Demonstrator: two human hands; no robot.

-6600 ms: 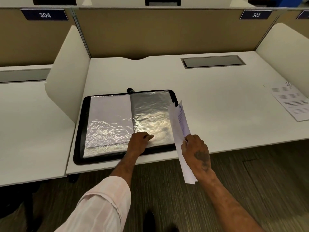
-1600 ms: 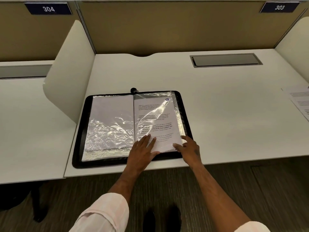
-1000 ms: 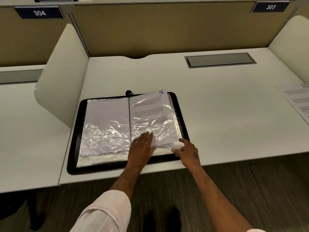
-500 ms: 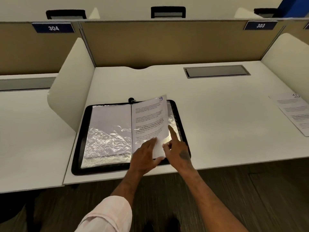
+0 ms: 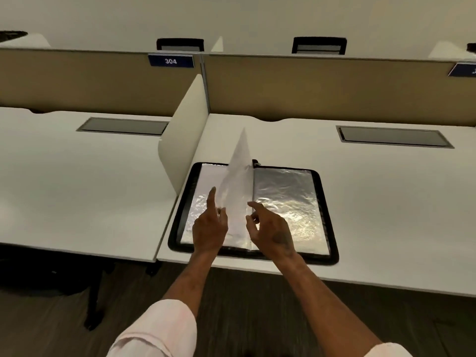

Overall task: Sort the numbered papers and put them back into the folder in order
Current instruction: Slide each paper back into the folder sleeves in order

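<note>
A black zip folder [image 5: 332, 220] with shiny plastic sleeves lies open near the desk's front edge. One sleeve page [image 5: 238, 176] with a sheet of paper inside stands upright over the spine, partway through turning to the left. My left hand [image 5: 210, 225] is at the page's left side with the index finger raised, thumb and fingers at its lower edge. My right hand [image 5: 268, 228] hovers just right of the page, fingers spread and curled, holding nothing. The right sleeve [image 5: 286, 202] is bare and reflective.
A white divider panel [image 5: 185, 132] stands just left of the folder. A tan partition [image 5: 309, 86] runs along the back with a blue sign 304 [image 5: 170, 61]. Grey cable hatches [image 5: 394, 136] sit in both desks. Dark floor lies below.
The sleeve holding the paper numbered 9 has lifted from the right side and stands upright, swinging left. My view has shifted left, so the paper at the far right is out of sight.
</note>
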